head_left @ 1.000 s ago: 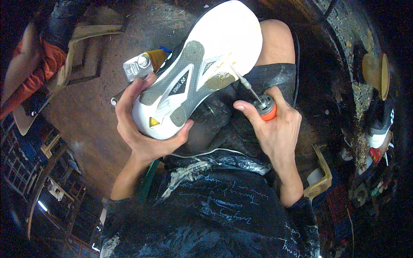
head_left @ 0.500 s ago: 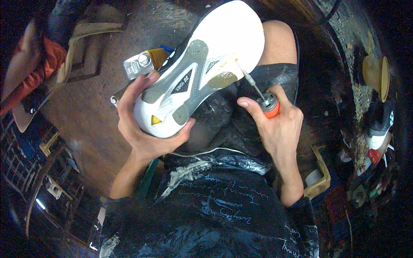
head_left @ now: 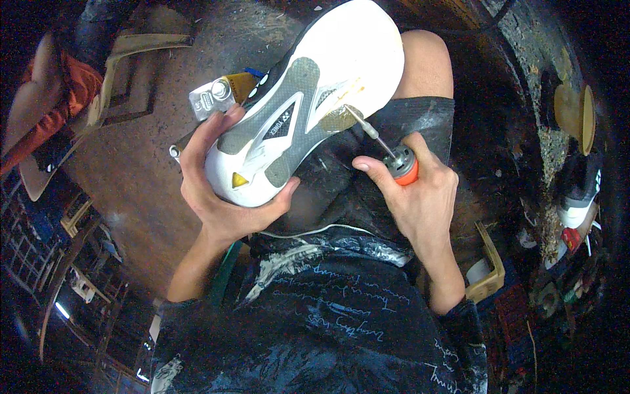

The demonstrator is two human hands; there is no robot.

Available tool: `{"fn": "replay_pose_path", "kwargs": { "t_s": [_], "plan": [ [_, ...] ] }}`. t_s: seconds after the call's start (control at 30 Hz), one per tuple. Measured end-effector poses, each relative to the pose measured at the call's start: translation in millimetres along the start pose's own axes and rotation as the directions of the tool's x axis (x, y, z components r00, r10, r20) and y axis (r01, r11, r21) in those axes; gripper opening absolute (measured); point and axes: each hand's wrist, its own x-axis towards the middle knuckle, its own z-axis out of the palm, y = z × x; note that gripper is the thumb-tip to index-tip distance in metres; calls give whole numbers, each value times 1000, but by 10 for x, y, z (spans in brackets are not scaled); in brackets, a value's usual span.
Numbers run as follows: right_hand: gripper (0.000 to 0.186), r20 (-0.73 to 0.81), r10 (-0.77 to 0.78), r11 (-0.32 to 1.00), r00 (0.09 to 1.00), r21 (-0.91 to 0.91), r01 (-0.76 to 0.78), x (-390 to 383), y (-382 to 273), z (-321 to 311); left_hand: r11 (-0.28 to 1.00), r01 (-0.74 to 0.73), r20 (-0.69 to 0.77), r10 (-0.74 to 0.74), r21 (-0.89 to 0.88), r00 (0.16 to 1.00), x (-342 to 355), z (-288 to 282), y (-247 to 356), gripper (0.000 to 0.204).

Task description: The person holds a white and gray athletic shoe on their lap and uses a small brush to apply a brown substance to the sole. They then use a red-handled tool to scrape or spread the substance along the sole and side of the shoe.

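Shoe [head_left: 308,98], white and grey: sole up over the person's lap, heel toward the body, toe pointing away and a little right. Orange smears [head_left: 357,85] mark the inner border of the white forefoot; just below them, a glossy olive-brown patch [head_left: 339,120].

Main change: the tip of the tool [head_left: 401,163], orange-and-grey handle with a metal shaft, has left the smears where it sat half a second ago. Now it lies at the upper edge of the glossy patch, apparently touching. The shoe has barely shifted. My reading: the same small area is being gone over, smear to patch and back, with the shine suggesting something wet being spread; kind of tool uncertain, possibly a brush.

Left hand [head_left: 209,200]: grip clamped on the heel, fingers along the outer left side, thumb on the right. Right hand [head_left: 426,197]: grip closed around the tool's handle, thumb extended and standing off it. It has drawn slightly back toward the body with the tip.

Farther out: dark shorts [head_left: 420,125] beneath; a silver container [head_left: 213,98] beyond the left fingers, an ochre one [head_left: 244,85] beside it. Brown floor [head_left: 125,151] below. Far left, another person's orange garment [head_left: 79,92]; far right, a second shoe [head_left: 577,210], white and dark.
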Motion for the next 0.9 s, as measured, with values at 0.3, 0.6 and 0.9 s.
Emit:
{"fn": "replay_pose_path", "kwargs": {
  "t_s": [0.3, 0.6, 0.9],
  "plan": [
    [68, 1, 78, 997, 997, 8, -78, 31, -16, -33, 994, -26, 31, 23, 109, 999, 39, -84, 28, 99],
    [63, -20, -3, 1000, 1000, -14, 2, -1, -9, -10, 990, -27, 49, 20, 138, 999, 59, -89, 36, 99],
    [61, 16, 55, 996, 998, 73, -56, 4, -3, -53, 991, 46, 103, -59, 124, 993, 43, -131, 29, 105]
  ]
}}
